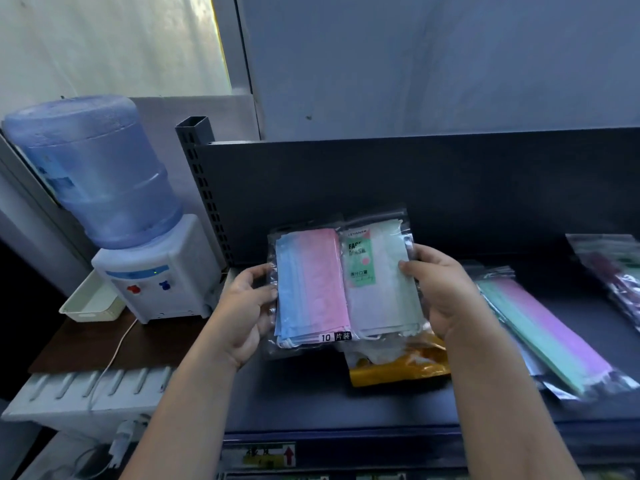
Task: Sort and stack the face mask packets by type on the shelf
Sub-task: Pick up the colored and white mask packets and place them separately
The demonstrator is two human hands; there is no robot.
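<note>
Right now, line by line:

Left hand: the left hand [247,308] grips the blue-and-pink packet [313,289] by its left edge, thumb in front, the other fingers curled behind the plastic and out of sight.

Right hand: the right hand [441,289] clamps the white-and-green packet [381,282] by its right edge, thumb pressed onto the front, remaining fingers wrapped behind.

Packets in hand: both are held upright, side by side, edges touching or slightly overlapping, lifted above the shelf [346,403] and not resting on it.

Below the held pair: a yellow packet [398,367] lies flat on the shelf, partly hidden by the held packets, something white on top of it.

Right of the held pair: a loose pile of green-and-purple packets [547,337] lies slanted on the shelf; whether it is squared up is hard to tell.

Far right of the held pair: another packet [609,268] at the frame edge, dark and blurred, type unreadable.

Left of the held pair, off the shelf: a water dispenser [138,237], not part of the job.

Progress: looks like the middle of the sort. One pile seems begun; two differing types are in hand and need separate spots; the yellow one looks unsorted.
</note>
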